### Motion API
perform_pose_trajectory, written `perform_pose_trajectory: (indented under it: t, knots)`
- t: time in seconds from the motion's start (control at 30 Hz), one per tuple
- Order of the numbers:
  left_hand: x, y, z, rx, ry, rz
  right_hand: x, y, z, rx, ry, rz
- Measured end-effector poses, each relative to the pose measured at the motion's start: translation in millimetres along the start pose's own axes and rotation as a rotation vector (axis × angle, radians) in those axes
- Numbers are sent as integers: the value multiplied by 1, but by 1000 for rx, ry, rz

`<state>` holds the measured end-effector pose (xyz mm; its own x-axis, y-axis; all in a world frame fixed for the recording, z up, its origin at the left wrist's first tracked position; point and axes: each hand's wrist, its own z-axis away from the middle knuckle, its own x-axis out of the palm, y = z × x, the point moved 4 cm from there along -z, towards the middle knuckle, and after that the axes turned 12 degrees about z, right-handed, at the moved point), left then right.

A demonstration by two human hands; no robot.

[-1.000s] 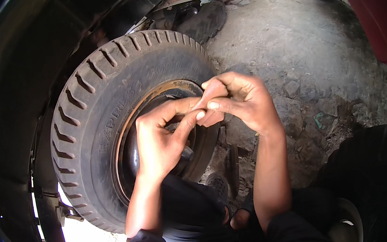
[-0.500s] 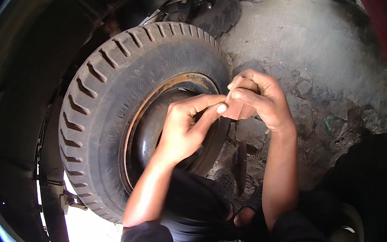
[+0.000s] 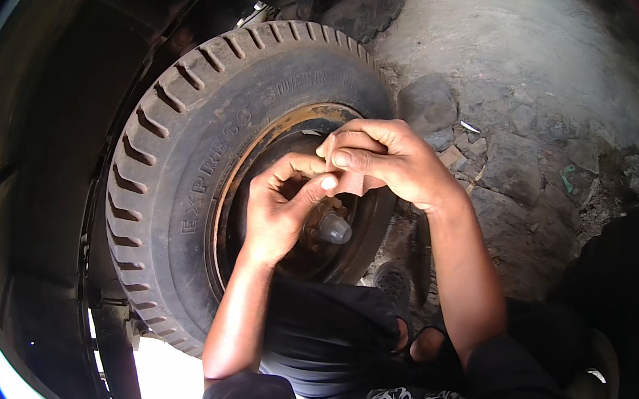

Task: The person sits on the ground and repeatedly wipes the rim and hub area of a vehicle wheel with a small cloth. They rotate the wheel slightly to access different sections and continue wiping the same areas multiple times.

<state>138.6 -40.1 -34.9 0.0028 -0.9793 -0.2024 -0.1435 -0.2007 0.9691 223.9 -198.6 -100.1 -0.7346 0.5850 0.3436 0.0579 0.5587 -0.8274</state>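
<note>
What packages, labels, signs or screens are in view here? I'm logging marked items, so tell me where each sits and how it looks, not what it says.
Raised lettering on the tyre: moulded into the black sidewall, curving along the rusty rim, same black as the rubber.
Small pinkish-tan piece: pinched between the left hand and right hand, in front of the hub; too small to tell if it is a packet.
No signs or screens.
</note>
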Motion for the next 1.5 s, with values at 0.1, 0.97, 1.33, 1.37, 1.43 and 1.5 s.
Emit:
perform_pose_trajectory:
  t: [0.1,0.97,1.33,1.37,1.43,1.5]
  knots:
    - [3,5,-4,61,-14,-15,-2,-4,-1,-17,83,28]
    - [2,13,4,114,73,-215,3,3,-6,-61,166,130]
    - [-11,4,-1,85,145,3,-8,0,-7,-148,201,276]
    - [-15,2,-1,91,156,61,-9,0,-3,-97,276,227]
    - [-19,-3,-2,89,158,149,-17,2,-4,-207,432,459]
    - [-20,-6,-2,72,147,206,-19,0,-3,-232,531,581]
